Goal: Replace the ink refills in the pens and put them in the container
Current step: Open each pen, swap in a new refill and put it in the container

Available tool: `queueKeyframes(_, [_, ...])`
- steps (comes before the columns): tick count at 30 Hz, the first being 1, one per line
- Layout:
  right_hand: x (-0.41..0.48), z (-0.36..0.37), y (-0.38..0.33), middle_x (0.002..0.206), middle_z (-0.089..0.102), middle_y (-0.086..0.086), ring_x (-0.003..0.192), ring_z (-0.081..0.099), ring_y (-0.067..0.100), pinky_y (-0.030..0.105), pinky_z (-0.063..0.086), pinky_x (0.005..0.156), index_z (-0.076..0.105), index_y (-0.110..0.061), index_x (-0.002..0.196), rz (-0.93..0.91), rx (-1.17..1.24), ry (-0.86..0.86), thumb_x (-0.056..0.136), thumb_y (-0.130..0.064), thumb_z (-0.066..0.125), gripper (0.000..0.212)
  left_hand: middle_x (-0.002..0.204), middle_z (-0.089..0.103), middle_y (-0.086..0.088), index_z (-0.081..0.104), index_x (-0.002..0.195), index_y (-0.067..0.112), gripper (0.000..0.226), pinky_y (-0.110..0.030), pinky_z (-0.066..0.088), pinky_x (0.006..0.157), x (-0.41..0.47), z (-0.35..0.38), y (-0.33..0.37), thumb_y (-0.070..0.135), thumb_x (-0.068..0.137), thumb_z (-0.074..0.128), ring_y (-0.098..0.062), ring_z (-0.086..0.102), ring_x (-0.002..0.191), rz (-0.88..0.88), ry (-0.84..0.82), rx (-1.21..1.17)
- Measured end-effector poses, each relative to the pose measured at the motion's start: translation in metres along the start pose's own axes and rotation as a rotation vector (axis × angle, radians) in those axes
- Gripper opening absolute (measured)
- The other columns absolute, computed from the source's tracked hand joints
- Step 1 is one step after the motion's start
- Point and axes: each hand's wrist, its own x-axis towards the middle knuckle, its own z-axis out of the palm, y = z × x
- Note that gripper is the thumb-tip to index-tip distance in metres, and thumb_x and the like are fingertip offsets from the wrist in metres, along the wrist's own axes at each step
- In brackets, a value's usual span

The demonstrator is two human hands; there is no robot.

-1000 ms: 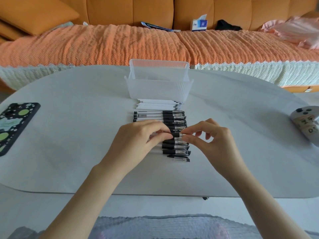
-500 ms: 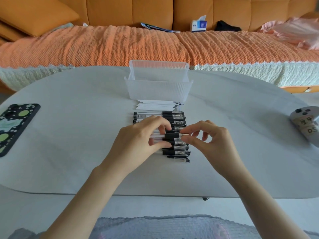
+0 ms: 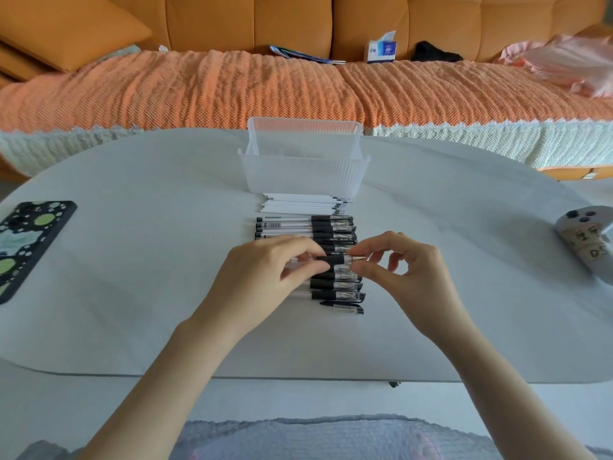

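Note:
A row of several black-grip clear pens lies on the white table, tips to the right. Beyond them lies a stack of white refills, then the translucent ribbed container, which looks empty. My left hand grips one pen by its barrel, just above the row. My right hand pinches that pen's clear tip end between thumb and forefinger. A loose pen cap lies at the near end of the row.
A phone in a black dotted case lies at the table's left edge. A grey controller sits at the right edge. An orange sofa with a tissue box stands behind the table.
Both hands keep hold of the same pen over the row. The right fingers have shifted slightly on the tip end, and the left fingers have closed around the barrel.

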Motion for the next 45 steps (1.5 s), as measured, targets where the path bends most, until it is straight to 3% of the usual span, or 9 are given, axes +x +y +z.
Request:
queueKeyframes(9, [0.001, -0.01, 0.001, 0.072, 0.062, -0.022, 0.067, 0.05, -0.002, 0.01, 0.037, 0.062, 0.07, -0.027, 0.08, 0.017, -0.036, 0.001, 0.077, -0.013, 0.074, 0.014, 0.08, 0.058, 0.025, 0.064, 0.095, 0.039, 0.025, -0.009, 0.039, 0.064, -0.001, -0.001, -0.004, 0.055, 0.077, 0.055, -0.003, 0.058, 0.077, -0.043, -0.037, 0.044])
queueKeyframes(19, [0.008, -0.046, 0.013, 0.08, 0.069, -0.007, 0.071, 0.056, 0.005, 0.013, 0.039, 0.064, 0.071, -0.024, 0.081, 0.125, -0.009, 0.063, 0.08, -0.014, 0.071, 0.01, 0.075, 0.058, 0.027, 0.063, 0.089, 0.038, 0.016, -0.008, 0.038, 0.062, -0.002, -0.011, -0.012, 0.05, 0.08, 0.058, -0.001, 0.055, 0.075, -0.1, -0.037, 0.023])
queueKeyframes(22, [0.01, -0.054, 0.014, 0.082, 0.071, -0.002, 0.073, 0.057, 0.009, 0.021, 0.041, 0.071, 0.07, -0.022, 0.083, 0.214, 0.143, 0.085, 0.08, -0.017, 0.07, 0.006, 0.075, 0.062, 0.022, 0.062, 0.091, 0.034, 0.008, -0.015, 0.04, 0.063, -0.001, -0.014, -0.017, 0.041, 0.087, 0.061, 0.007, 0.054, 0.072, -0.154, -0.075, -0.018])
queueKeyframes(26, [0.012, -0.06, 0.013, 0.076, 0.071, -0.002, 0.074, 0.057, 0.011, 0.024, 0.041, 0.067, 0.067, -0.014, 0.085, 0.229, 0.228, 0.143, 0.085, -0.012, 0.064, 0.004, 0.073, 0.064, 0.016, 0.058, 0.091, 0.031, 0.003, -0.025, 0.037, 0.057, 0.003, -0.023, -0.024, 0.033, 0.09, 0.056, 0.0, 0.051, 0.059, -0.211, -0.009, -0.063])
queueKeyframes(30, [0.012, -0.049, 0.01, 0.078, 0.073, 0.001, 0.071, 0.058, 0.005, 0.023, 0.041, 0.072, 0.07, -0.014, 0.085, 0.237, 0.211, 0.036, 0.082, -0.016, 0.068, 0.004, 0.067, 0.06, 0.017, 0.059, 0.092, 0.03, 0.013, -0.022, 0.037, 0.055, 0.006, -0.019, -0.011, 0.039, 0.084, 0.065, -0.008, 0.049, 0.056, -0.204, 0.106, -0.131])
queueKeyframes(35, [0.009, -0.031, 0.001, 0.08, 0.073, 0.003, 0.077, 0.061, 0.008, 0.028, 0.043, 0.081, 0.072, -0.016, 0.082, 0.218, 0.256, -0.068, 0.07, -0.032, 0.071, 0.02, 0.05, 0.048, 0.011, 0.069, 0.102, 0.037, 0.038, -0.012, 0.034, 0.056, 0.007, 0.002, 0.012, 0.05, 0.067, 0.077, -0.003, 0.049, 0.054, -0.162, 0.028, -0.106])
queueKeyframes(38, [0.007, -0.027, -0.001, 0.079, 0.073, 0.003, 0.077, 0.062, 0.007, 0.023, 0.044, 0.081, 0.072, -0.015, 0.081, 0.203, 0.278, -0.086, 0.067, -0.034, 0.07, 0.023, 0.05, 0.051, 0.025, 0.072, 0.087, 0.035, 0.02, -0.008, 0.036, 0.057, 0.007, 0.007, 0.014, 0.045, 0.07, 0.075, 0.009, 0.049, 0.055, -0.171, -0.014, -0.091])
queueKeyframes(42, [0.01, -0.038, 0.002, 0.077, 0.073, 0.001, 0.073, 0.059, 0.007, 0.024, 0.043, 0.079, 0.071, -0.016, 0.083, 0.192, 0.258, -0.034, 0.071, -0.03, 0.07, 0.019, 0.054, 0.057, 0.023, 0.069, 0.07, 0.029, 0.018, -0.011, 0.03, 0.051, 0.006, 0.0, 0.01, 0.042, 0.081, 0.067, -0.004, 0.047, 0.05, -0.169, -0.024, -0.036])
queueKeyframes(45, [0.012, -0.048, 0.012, 0.071, 0.07, -0.01, 0.061, 0.049, 0.003, 0.018, 0.037, 0.063, 0.071, -0.022, 0.078, 0.176, 0.051, 0.019, 0.076, -0.021, 0.074, 0.004, 0.047, 0.051, 0.024, 0.07, 0.067, 0.028, 0.02, -0.013, 0.027, 0.047, 0.005, -0.005, 0.006, 0.04, 0.082, 0.067, -0.008, 0.039, 0.045, -0.195, -0.014, -0.063])
